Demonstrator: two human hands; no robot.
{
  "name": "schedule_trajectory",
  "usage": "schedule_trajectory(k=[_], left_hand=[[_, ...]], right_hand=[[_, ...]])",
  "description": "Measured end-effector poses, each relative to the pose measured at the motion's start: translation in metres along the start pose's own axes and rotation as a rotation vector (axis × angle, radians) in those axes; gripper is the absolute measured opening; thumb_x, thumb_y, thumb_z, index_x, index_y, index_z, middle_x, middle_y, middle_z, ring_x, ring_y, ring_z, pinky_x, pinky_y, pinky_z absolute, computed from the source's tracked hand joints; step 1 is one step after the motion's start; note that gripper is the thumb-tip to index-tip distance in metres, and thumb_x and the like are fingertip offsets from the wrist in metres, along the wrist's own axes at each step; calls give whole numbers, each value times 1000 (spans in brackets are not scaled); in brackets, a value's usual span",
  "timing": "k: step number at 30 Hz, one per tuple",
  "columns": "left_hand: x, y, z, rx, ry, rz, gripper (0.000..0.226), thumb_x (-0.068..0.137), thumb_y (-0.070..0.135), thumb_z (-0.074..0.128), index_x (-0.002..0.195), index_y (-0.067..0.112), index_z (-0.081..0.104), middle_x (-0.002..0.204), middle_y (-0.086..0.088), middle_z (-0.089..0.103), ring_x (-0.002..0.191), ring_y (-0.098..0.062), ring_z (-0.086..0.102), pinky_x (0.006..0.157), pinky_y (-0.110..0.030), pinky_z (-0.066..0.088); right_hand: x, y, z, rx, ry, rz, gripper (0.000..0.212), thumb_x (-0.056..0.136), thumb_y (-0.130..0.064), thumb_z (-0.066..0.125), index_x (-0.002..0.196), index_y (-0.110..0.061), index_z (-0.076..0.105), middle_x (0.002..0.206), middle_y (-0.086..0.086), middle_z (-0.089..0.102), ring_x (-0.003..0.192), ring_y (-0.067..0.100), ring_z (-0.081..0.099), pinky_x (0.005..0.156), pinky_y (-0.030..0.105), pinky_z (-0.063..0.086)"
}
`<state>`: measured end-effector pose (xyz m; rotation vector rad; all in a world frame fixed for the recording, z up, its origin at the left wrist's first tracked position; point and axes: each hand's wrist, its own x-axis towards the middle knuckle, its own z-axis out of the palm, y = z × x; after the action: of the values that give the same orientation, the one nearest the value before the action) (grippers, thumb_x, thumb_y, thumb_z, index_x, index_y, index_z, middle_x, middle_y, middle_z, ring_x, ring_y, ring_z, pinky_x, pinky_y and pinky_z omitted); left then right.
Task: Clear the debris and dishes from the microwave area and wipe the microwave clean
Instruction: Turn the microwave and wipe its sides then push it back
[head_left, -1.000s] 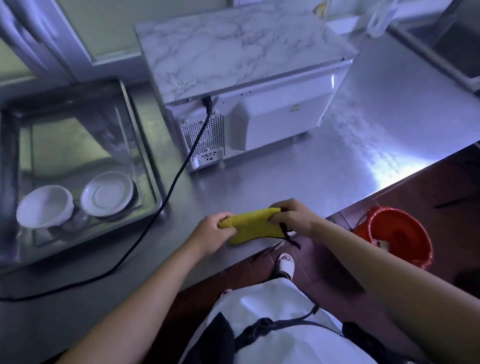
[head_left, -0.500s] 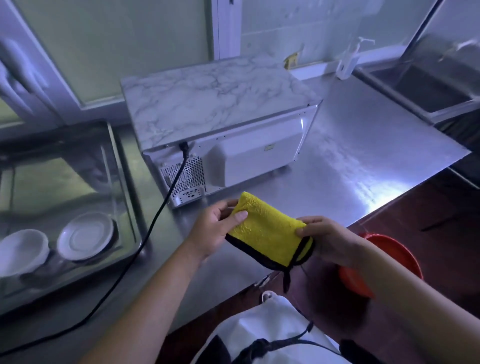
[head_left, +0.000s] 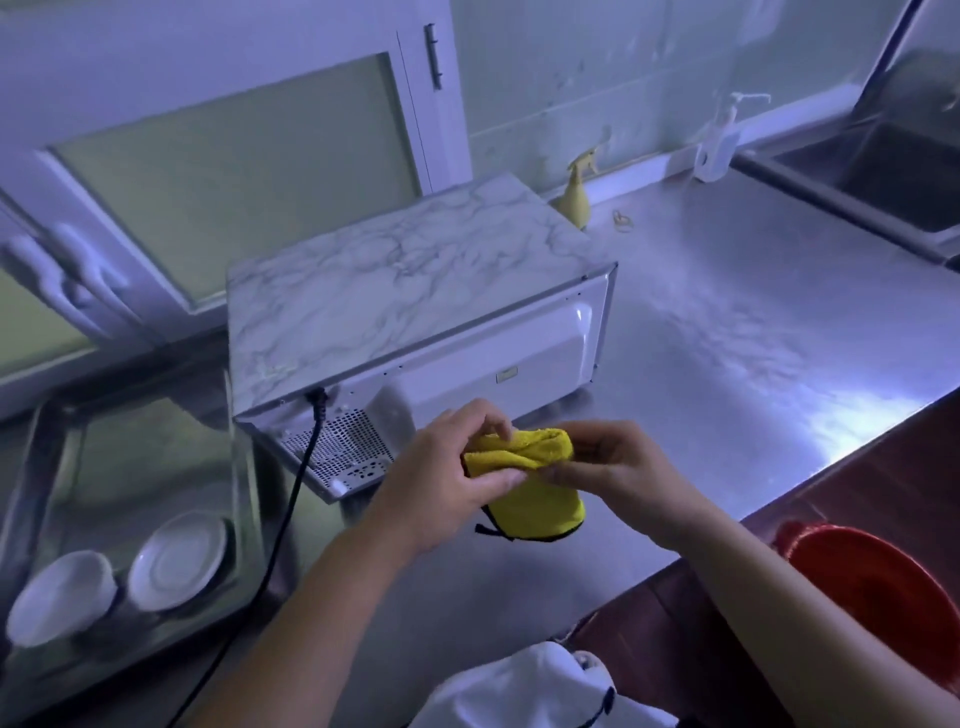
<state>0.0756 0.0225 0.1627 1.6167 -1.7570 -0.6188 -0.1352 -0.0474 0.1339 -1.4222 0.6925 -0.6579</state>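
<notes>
A yellow cloth (head_left: 535, 493) with a black edge hangs folded between both hands, just above the steel counter (head_left: 753, 338). My left hand (head_left: 447, 483) pinches its left upper part with thumb and fingers. From the right, my right hand (head_left: 613, 467) grips the top fold. Behind them stands the microwave (head_left: 405, 312), marble-patterned on top, its vented back panel turned toward me. Its black power cord (head_left: 285, 525) runs down to the lower left.
A sunken steel sink (head_left: 244, 467) at left holds a white bowl (head_left: 57, 597) and a white plate (head_left: 176, 561). A yellow spray bottle (head_left: 574, 192) and a white pump bottle (head_left: 719, 140) stand by the back wall. Another sink (head_left: 883, 171) lies far right; a red bucket (head_left: 878, 597) sits on the floor.
Both hands lifted the cloth off the counter's front edge, spread it, then folded it over near the microwave's back. The view tilted up toward the wall.
</notes>
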Motion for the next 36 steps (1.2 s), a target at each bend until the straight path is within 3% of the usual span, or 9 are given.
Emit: schedule_trajectory(k=[3,8,11,14,17,22,26,32,36], left_hand=[[-3,-5,23,-7,259,7,21,76,25,82,87,25,64,116,10,62,116,-10,58,97,-23,44],[2,0,60,-587,409,-444,33,75,45,82,89,18,71,88,3,74,88,-8,67,76,-13,48],[14,6,71,-628,382,-586,39,73,54,81,76,17,71,73,6,68,74,-4,60,70,-15,46],[19,8,78,-621,329,-600,23,80,37,80,70,19,70,66,8,59,65,-4,50,67,-23,39],[20,13,88,-750,390,-561,13,79,24,80,78,17,70,78,-2,61,76,-10,53,75,-24,42],[25,23,94,-973,555,-415,10,75,19,83,81,20,75,95,2,71,92,-8,64,89,-19,49],[30,31,95,-1027,469,-351,10,82,18,76,92,18,73,108,-12,72,102,-22,66,94,-32,53],[30,30,80,-882,137,-392,72,73,3,82,133,19,47,103,-12,73,95,-20,69,79,-26,55],[38,31,69,-730,126,-327,45,75,-4,78,113,18,69,97,-8,74,89,-16,69,78,-24,54]], right_hand=[[1,14,-9,82,194,-24,28,85,5,70,98,-19,78,96,6,78,91,15,73,81,29,57],[3,32,-25,27,280,-42,33,79,7,75,90,-24,76,89,-2,78,85,9,70,77,27,56],[4,37,-35,27,251,-41,32,79,8,75,93,-21,76,91,0,77,86,9,69,76,25,56],[5,40,-46,2,209,-46,30,80,7,75,96,-18,76,91,1,76,88,13,69,78,29,57],[7,44,-59,16,163,-35,27,80,4,77,97,-17,78,94,2,77,94,19,71,82,34,56],[6,48,-71,376,48,94,27,74,-16,80,100,-10,79,101,14,77,92,24,74,78,34,56],[6,47,-72,532,-44,139,35,80,-26,75,111,-9,76,113,16,74,102,29,72,79,36,57],[8,39,-81,489,-61,139,41,81,-34,72,116,-12,74,114,15,73,99,28,71,83,39,56],[8,32,-89,440,-83,109,43,81,-33,72,117,-12,73,118,17,71,104,29,69,86,44,54]])
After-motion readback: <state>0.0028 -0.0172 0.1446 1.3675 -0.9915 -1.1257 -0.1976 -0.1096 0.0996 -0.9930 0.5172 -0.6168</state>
